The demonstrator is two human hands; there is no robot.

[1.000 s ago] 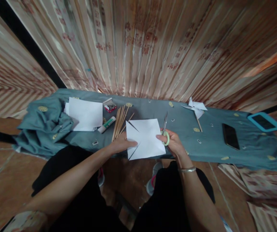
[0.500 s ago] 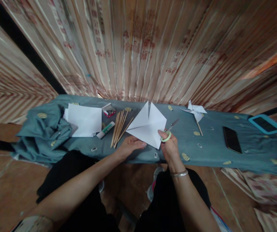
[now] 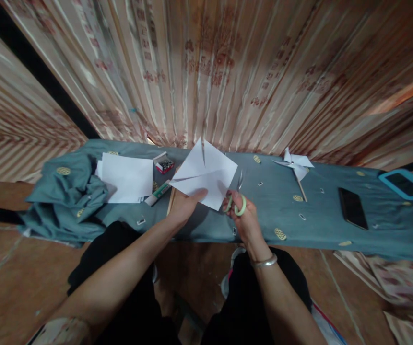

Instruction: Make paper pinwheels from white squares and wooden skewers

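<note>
A white square of paper (image 3: 209, 175), turned corner-up, has slits cut in from its top and left corners. My left hand (image 3: 184, 206) grips its lower left edge, thumb on top. In my right hand (image 3: 244, 215) is a pair of scissors (image 3: 240, 203) with pale green handles, fingers in the loops and blades pointing up, just right of the paper. Wooden sticks (image 3: 171, 201) are mostly hidden beneath the sheet and my left hand. Left of them lies a glue stick (image 3: 158, 192), with a small red box (image 3: 165, 165) behind it.
Stacked white paper (image 3: 129, 177) lies at the left beside bunched cloth. A finished paper pinwheel (image 3: 294, 165) on a stick, a dark phone (image 3: 352, 207) and a blue-framed tablet (image 3: 406, 183) lie to the right on the green cloth (image 3: 264, 225). A striped curtain hangs behind.
The paper has moved left with my left hand, now over the sticks. My right hand has let go of the paper and holds the scissors apart from it, blades more upright.
</note>
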